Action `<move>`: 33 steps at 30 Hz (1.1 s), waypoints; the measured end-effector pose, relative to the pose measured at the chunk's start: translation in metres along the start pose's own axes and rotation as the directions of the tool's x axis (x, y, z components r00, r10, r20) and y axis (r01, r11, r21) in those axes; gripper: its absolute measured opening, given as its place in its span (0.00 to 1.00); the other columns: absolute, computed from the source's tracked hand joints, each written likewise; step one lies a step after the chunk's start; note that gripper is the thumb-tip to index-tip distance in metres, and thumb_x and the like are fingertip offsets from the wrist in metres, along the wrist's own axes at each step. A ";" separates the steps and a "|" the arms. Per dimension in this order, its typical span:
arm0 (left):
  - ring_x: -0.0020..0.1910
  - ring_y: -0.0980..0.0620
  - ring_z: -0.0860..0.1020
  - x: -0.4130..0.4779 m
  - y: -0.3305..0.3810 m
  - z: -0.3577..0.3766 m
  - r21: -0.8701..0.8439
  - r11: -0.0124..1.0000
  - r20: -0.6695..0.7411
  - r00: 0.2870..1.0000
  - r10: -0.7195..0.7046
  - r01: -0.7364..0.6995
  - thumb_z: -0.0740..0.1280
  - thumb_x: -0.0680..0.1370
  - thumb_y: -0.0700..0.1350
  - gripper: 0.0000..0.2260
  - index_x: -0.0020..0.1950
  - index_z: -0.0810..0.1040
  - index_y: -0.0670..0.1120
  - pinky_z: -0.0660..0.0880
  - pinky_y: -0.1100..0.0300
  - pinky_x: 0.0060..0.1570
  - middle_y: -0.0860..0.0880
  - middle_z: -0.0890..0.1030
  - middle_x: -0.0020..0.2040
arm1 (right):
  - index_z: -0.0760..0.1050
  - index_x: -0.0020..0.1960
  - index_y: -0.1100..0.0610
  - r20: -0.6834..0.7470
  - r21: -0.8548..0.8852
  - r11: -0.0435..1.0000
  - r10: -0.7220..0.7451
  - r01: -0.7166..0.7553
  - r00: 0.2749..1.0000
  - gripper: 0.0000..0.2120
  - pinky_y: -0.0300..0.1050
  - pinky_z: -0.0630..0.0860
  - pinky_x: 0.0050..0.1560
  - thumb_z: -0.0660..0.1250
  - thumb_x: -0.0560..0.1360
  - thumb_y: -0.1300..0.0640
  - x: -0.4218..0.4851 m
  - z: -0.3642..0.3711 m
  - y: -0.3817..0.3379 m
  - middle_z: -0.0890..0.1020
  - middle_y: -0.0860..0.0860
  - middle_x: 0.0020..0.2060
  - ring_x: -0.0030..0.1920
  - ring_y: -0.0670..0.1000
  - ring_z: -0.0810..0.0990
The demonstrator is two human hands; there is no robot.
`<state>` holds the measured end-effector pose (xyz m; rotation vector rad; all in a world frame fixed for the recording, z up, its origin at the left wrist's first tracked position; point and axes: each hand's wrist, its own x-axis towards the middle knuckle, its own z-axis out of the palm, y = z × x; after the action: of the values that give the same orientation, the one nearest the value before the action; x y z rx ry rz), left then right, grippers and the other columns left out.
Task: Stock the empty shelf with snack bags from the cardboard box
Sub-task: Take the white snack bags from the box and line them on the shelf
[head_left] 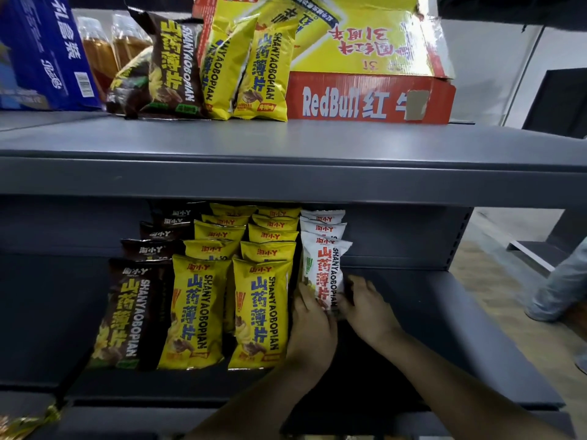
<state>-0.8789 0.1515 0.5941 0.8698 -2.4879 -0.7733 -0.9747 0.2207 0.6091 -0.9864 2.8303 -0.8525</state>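
Observation:
On the lower grey shelf (444, 328) stand rows of snack bags: a brown row (130, 315) at the left, two yellow rows (260, 312) in the middle and a white row at the right. My left hand (313, 328) and my right hand (368, 308) hold the front white bag (324, 271) from both sides, upright on the shelf. A red and yellow RedBull cardboard box (368, 96) with its flap up sits on the upper shelf. Beside it lean two yellow bags (251, 68) and brown bags (162, 68).
A blue carton (47, 52) and drink bottles (98, 49) stand at the upper shelf's left. The lower shelf is bare grey to the right of the white row. A person's leg in jeans (559, 281) is on the floor at the right. Crumpled gold wrapping (25, 422) lies at bottom left.

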 end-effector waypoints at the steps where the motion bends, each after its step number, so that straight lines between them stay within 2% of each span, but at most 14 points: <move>1: 0.74 0.45 0.59 -0.005 -0.002 -0.002 0.011 1.000 0.010 1.000 -0.001 0.001 0.59 0.79 0.46 0.34 0.76 0.42 0.37 0.58 0.58 0.71 0.40 0.55 0.75 | 0.67 0.67 0.54 -0.014 0.000 1.000 -0.001 0.001 1.000 0.19 0.54 0.72 0.59 0.57 0.80 0.46 -0.003 -0.002 -0.001 0.73 0.55 0.62 0.63 0.57 0.73; 5: 0.72 0.46 0.62 -0.016 0.006 -0.018 0.055 0.998 0.056 0.998 0.006 -0.010 0.60 0.78 0.44 0.33 0.77 0.44 0.39 0.64 0.57 0.68 0.43 0.60 0.72 | 0.72 0.63 0.53 -0.048 0.010 1.000 -0.020 0.021 0.999 0.20 0.53 0.74 0.57 0.56 0.80 0.42 -0.019 -0.013 -0.004 0.77 0.54 0.58 0.60 0.56 0.76; 8: 0.70 0.45 0.64 -0.023 0.018 -0.030 0.063 0.996 0.116 0.992 0.048 -0.056 0.59 0.78 0.43 0.28 0.75 0.52 0.39 0.66 0.55 0.67 0.41 0.63 0.71 | 0.72 0.63 0.54 -0.041 0.004 0.999 -0.035 0.035 0.999 0.17 0.53 0.74 0.58 0.61 0.78 0.46 -0.032 -0.024 -0.004 0.77 0.55 0.59 0.61 0.56 0.75; 11: 0.68 0.42 0.68 -0.034 0.026 -0.041 0.092 0.990 0.127 0.987 0.099 -0.111 0.58 0.78 0.42 0.22 0.72 0.61 0.41 0.71 0.51 0.61 0.41 0.66 0.69 | 0.73 0.62 0.56 -0.067 -0.006 0.999 -0.044 0.044 0.997 0.16 0.50 0.74 0.57 0.62 0.78 0.49 -0.048 -0.036 -0.003 0.77 0.54 0.59 0.61 0.55 0.75; 14: 0.64 0.41 0.72 -0.050 0.028 -0.050 0.133 0.976 0.119 0.981 0.155 -0.170 0.58 0.78 0.43 0.19 0.69 0.65 0.43 0.73 0.51 0.56 0.42 0.69 0.67 | 0.75 0.59 0.56 -0.068 -0.023 0.998 -0.057 0.056 0.996 0.13 0.48 0.74 0.54 0.61 0.79 0.50 -0.066 -0.047 -0.001 0.79 0.54 0.57 0.59 0.55 0.76; 18: 0.61 0.42 0.75 -0.074 0.025 -0.059 0.132 0.969 0.131 0.973 0.191 -0.208 0.57 0.78 0.43 0.16 0.67 0.68 0.47 0.73 0.52 0.54 0.44 0.75 0.62 | 0.77 0.52 0.56 -0.068 -0.029 0.997 -0.068 0.066 0.995 0.10 0.48 0.75 0.51 0.60 0.79 0.52 -0.093 -0.066 0.001 0.82 0.56 0.52 0.55 0.57 0.78; 24: 0.61 0.45 0.75 -0.109 0.037 -0.061 0.088 0.975 0.201 0.962 0.184 -0.204 0.58 0.78 0.43 0.13 0.62 0.74 0.50 0.72 0.56 0.56 0.47 0.78 0.61 | 0.76 0.53 0.54 -0.002 -0.057 0.998 -0.017 0.017 1.000 0.12 0.52 0.77 0.50 0.59 0.79 0.49 -0.138 -0.086 0.007 0.81 0.53 0.51 0.51 0.56 0.80; 29: 0.56 0.43 0.77 -0.141 0.053 -0.047 0.025 0.975 0.251 0.945 0.208 -0.222 0.57 0.78 0.43 0.12 0.57 0.77 0.49 0.75 0.54 0.54 0.45 0.80 0.57 | 0.76 0.51 0.54 0.022 -0.097 0.995 0.022 -0.020 1.000 0.11 0.50 0.78 0.47 0.61 0.77 0.48 -0.181 -0.096 0.019 0.81 0.54 0.48 0.47 0.55 0.79; 31: 0.55 0.42 0.78 -0.154 0.060 -0.038 -0.003 0.972 0.270 0.935 0.229 -0.237 0.58 0.77 0.42 0.12 0.55 0.77 0.48 0.75 0.54 0.52 0.44 0.80 0.56 | 0.76 0.49 0.56 0.032 -0.089 0.996 0.034 -0.031 0.999 0.10 0.50 0.78 0.45 0.62 0.77 0.50 -0.202 -0.100 0.025 0.82 0.55 0.45 0.46 0.56 0.80; 33: 0.53 0.41 0.78 -0.171 0.065 -0.025 -0.037 0.971 0.304 0.923 0.237 -0.238 0.59 0.76 0.42 0.11 0.53 0.78 0.48 0.76 0.53 0.50 0.44 0.81 0.53 | 0.76 0.45 0.59 0.075 -0.093 0.994 0.059 -0.052 0.995 0.10 0.48 0.73 0.36 0.62 0.77 0.53 -0.225 -0.101 0.032 0.79 0.54 0.37 0.39 0.55 0.78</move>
<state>-0.7698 0.2979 0.6227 0.4591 -2.7947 -0.8773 -0.8332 0.4218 0.6446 -0.9243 2.8386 -0.6700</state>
